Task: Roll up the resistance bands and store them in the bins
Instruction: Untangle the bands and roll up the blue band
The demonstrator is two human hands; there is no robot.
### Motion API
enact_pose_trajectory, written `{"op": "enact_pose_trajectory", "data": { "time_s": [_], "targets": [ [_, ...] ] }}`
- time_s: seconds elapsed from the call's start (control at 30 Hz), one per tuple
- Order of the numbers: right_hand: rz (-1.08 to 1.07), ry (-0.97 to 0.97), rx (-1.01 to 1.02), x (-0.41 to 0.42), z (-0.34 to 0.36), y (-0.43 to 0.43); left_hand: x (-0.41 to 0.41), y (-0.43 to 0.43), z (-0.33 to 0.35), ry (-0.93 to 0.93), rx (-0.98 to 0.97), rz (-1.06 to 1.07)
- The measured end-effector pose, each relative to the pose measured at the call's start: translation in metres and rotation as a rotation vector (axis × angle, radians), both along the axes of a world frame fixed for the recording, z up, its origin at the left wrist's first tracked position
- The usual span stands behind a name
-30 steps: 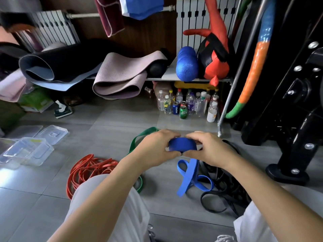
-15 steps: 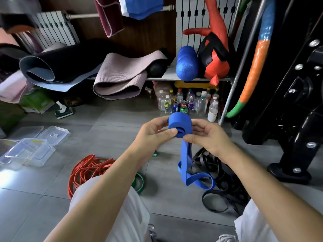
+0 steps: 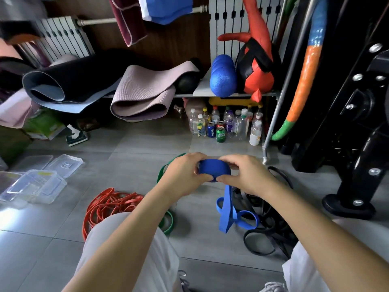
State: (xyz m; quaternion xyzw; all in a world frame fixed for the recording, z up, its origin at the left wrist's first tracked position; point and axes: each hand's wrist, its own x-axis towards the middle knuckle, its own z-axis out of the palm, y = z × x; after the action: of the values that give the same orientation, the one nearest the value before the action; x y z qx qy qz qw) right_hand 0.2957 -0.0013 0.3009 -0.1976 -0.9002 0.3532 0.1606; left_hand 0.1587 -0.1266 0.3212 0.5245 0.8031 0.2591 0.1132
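Observation:
A blue resistance band (image 3: pixel 213 170) is partly rolled into a thick coil held above the floor. My left hand (image 3: pixel 183 175) grips the coil from the left and my right hand (image 3: pixel 246 175) grips it from the right. The band's loose tail (image 3: pixel 228 209) hangs down to the floor below. Orange bands (image 3: pixel 109 204) lie in a heap at lower left, a green band (image 3: pixel 168 223) loops beside my knee, and black bands (image 3: pixel 265 232) sprawl at the right. Clear plastic bins (image 3: pixel 35 186) and a lid (image 3: pixel 64 165) sit on the floor at far left.
Bottles and cans (image 3: pixel 223 125) stand under a low shelf (image 3: pixel 231 94) holding rolled mats (image 3: pixel 143 95), a blue foam roller (image 3: pixel 223 79) and a red punching toy (image 3: pixel 257 68). A black machine base (image 3: pixel 349 205) stands at right. My knees fill the bottom.
Both hands have lowered the blue coil from its raised, end-on position and turned it flat. More of the tail is wound in, and its end lies looped on the floor.

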Motion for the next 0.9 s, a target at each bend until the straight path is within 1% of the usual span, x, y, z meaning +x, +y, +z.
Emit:
{"op": "enact_pose_trajectory", "data": {
  "time_s": [0.07, 0.17, 0.27, 0.33, 0.43, 0.47, 0.5, 0.53, 0.57, 0.67, 0.7, 0.73, 0.8, 0.83, 0.87, 0.9],
  "targets": [
    [-0.042, 0.092, -0.088, 0.004, 0.003, 0.002, -0.001, -0.001, 0.003, -0.201, 0.116, 0.046],
    [-0.051, 0.197, -0.221, 0.007, 0.010, 0.004, 0.002, -0.002, 0.011, -0.530, 0.311, 0.079],
    [-0.029, 0.340, -0.409, 0.007, 0.014, 0.006, 0.006, 0.000, 0.015, -0.772, 0.470, 0.045],
    [0.013, 0.398, -0.458, 0.005, 0.016, 0.004, 0.010, 0.002, 0.015, -0.950, 0.514, 0.021],
    [0.040, 0.508, -0.570, 0.003, 0.016, 0.000, 0.014, 0.005, 0.011, -1.222, 0.508, -0.030],
    [0.028, 0.538, -0.607, 0.003, 0.015, 0.001, 0.015, 0.006, 0.010, -1.270, 0.494, -0.048],
    [0.014, 0.552, -0.630, 0.004, 0.015, 0.002, 0.015, 0.007, 0.009, -1.276, 0.479, -0.055],
    [0.003, 0.546, -0.636, 0.004, 0.016, 0.003, 0.014, 0.008, 0.008, -1.227, 0.466, -0.046],
    [-0.007, 0.524, -0.609, 0.004, 0.015, 0.006, 0.014, 0.010, 0.007, -1.112, 0.449, -0.023],
    [-0.043, 0.353, -0.412, 0.006, 0.013, 0.012, 0.014, 0.011, 0.004, -0.557, 0.364, 0.036],
    [-0.056, 0.263, -0.328, 0.007, 0.010, 0.012, 0.015, 0.011, 0.001, -0.409, 0.324, 0.020],
    [-0.062, 0.172, -0.232, 0.008, 0.008, 0.011, 0.015, 0.011, -0.002, -0.299, 0.283, -0.011],
    [-0.046, 0.047, -0.058, 0.009, 0.005, 0.008, 0.015, 0.009, -0.005, -0.156, 0.187, -0.049],
    [-0.028, 0.028, -0.027, 0.009, 0.005, 0.007, 0.014, 0.008, -0.005, -0.124, 0.144, -0.046],
    [-0.017, 0.024, -0.027, 0.010, 0.005, 0.006, 0.012, 0.007, -0.003, -0.125, 0.124, -0.037],
    [-0.016, 0.038, -0.051, 0.010, 0.007, 0.005, 0.010, 0.006, -0.001, -0.165, 0.131, -0.026]
  ]
}}
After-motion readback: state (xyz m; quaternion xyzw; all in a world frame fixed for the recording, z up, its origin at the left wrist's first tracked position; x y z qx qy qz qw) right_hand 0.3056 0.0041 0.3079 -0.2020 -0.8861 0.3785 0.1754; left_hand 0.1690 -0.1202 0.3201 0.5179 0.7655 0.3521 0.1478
